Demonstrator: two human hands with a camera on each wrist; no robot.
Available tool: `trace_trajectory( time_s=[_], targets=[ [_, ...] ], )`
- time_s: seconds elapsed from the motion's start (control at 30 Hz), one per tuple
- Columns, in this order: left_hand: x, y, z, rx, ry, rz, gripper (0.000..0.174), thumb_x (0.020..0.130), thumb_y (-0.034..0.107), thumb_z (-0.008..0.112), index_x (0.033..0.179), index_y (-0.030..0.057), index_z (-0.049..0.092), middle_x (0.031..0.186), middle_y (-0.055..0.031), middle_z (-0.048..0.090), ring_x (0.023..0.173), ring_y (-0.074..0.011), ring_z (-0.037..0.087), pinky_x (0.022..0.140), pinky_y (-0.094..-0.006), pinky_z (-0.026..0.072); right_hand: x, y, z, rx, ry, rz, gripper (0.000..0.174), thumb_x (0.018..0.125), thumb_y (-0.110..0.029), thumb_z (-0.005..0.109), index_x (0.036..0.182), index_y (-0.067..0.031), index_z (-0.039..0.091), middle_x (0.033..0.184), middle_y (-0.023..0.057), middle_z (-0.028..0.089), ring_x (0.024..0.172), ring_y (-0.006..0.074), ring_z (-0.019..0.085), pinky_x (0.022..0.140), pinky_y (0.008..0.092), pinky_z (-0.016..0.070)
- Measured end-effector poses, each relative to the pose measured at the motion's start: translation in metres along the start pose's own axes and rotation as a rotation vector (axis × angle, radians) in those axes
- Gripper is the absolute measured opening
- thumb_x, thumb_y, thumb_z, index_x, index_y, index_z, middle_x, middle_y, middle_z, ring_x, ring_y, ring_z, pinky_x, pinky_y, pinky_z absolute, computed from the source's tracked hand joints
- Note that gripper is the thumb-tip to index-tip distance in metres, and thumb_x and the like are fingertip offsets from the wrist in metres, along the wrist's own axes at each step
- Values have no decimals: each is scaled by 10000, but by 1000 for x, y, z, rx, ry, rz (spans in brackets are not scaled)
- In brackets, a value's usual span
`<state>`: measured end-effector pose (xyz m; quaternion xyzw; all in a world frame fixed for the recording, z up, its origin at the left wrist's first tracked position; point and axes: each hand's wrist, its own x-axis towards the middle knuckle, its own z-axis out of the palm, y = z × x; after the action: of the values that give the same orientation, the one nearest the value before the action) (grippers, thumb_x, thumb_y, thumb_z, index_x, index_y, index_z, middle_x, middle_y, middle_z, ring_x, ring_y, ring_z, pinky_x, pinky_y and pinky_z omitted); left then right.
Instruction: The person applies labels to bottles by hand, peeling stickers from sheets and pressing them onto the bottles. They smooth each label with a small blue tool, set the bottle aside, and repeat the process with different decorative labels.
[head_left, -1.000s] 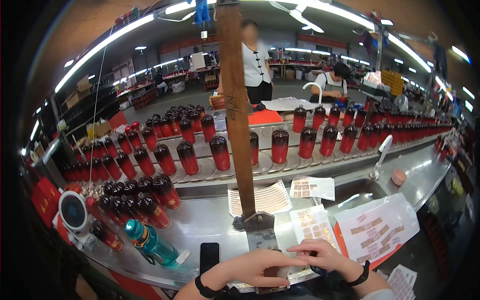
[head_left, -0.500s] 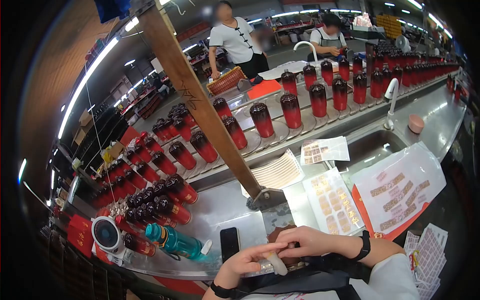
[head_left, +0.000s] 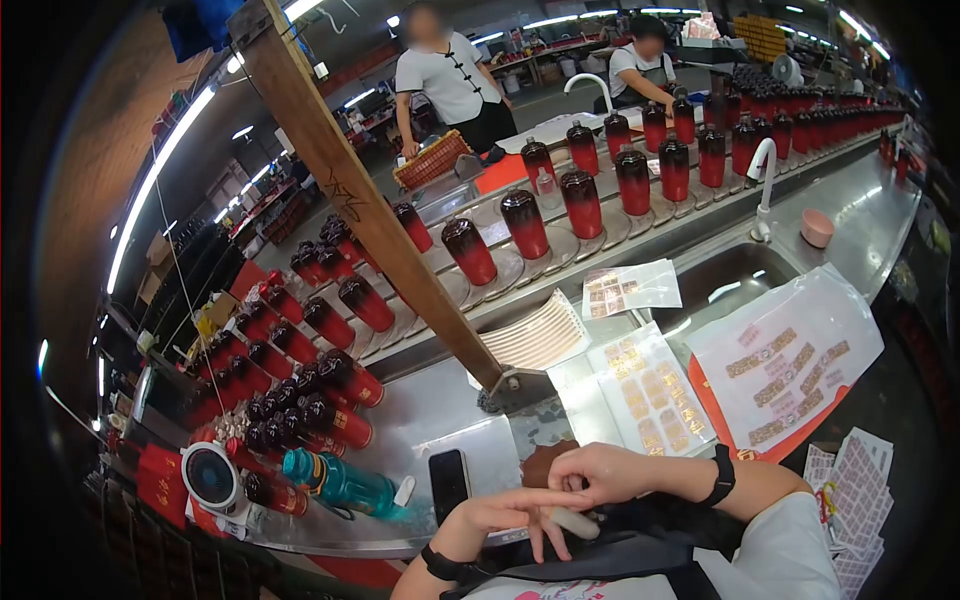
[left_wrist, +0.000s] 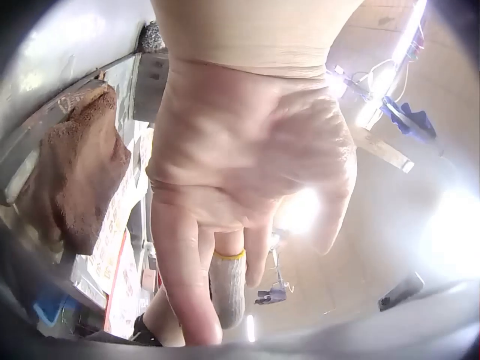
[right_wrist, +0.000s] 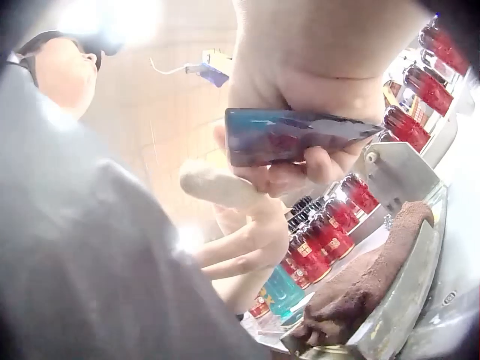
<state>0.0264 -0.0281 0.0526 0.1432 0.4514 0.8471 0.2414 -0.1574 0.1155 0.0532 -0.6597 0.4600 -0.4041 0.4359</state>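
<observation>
My left hand (head_left: 497, 514) is held out near my lap, fingers extended and apart. One of its fingers wears a white knitted finger cot (left_wrist: 228, 291) with a yellow edge; this also shows pale in the right wrist view. Close against the left fingers is my right hand (head_left: 612, 474), its fingertips at the base of the covered finger. Curled right fingers hold a dark blue, glossy wedge-shaped piece (right_wrist: 289, 137) against the palm. A brown cloth (right_wrist: 360, 289) lies on the bench edge just beyond the hands.
Beside the left forearm lie a phone (head_left: 449, 484) and a teal bottle (head_left: 343, 484). Sticker sheets (head_left: 655, 395) lie ahead of the right hand. A wooden post (head_left: 350, 190) rises from the bench. Red-and-black bottles (head_left: 580, 204) line the conveyor; two people are behind it.
The head view has turned and tilted. My left fingers have spread, and the finger cot has come into sight between the hands. The right hand stays close to the left fingers.
</observation>
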Motion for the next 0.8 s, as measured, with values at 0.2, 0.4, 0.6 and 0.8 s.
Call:
trace_trajectory(
  time_s=[0.2,0.4,0.6,0.8],
  targets=[
    [-4,-26,-13,-139,87,212,729,952,458,494,1400,-112,415,1253,-311,579,1054,-421,652,831,-485,559,9,23,-4,205,82,141,129,864,-150,697,923,-47,648,760,-36,603,701,29,534,634,215,435],
    [-2,2,-15,-229,507,571,629,962,345,449,1444,-55,391,1396,-301,485,1344,-444,428,1054,-475,434,24,44,-11,317,425,158,146,911,-154,680,951,-14,661,758,-13,639,653,35,546,578,200,436],
    [-3,39,-11,87,610,557,702,994,291,433,1550,-1,121,1610,-177,172,1507,-304,113,1228,-415,104,27,1,-21,27,476,91,222,886,-228,724,987,-42,658,742,-12,601,650,78,561,590,239,447],
    [14,27,0,708,714,323,772,1035,384,398,1549,-19,-13,1635,-167,26,1516,-278,27,1214,-384,40,40,-2,-13,-581,598,-5,279,840,-327,724,926,-78,635,851,76,623,765,268,638,645,360,504]
  ],
)
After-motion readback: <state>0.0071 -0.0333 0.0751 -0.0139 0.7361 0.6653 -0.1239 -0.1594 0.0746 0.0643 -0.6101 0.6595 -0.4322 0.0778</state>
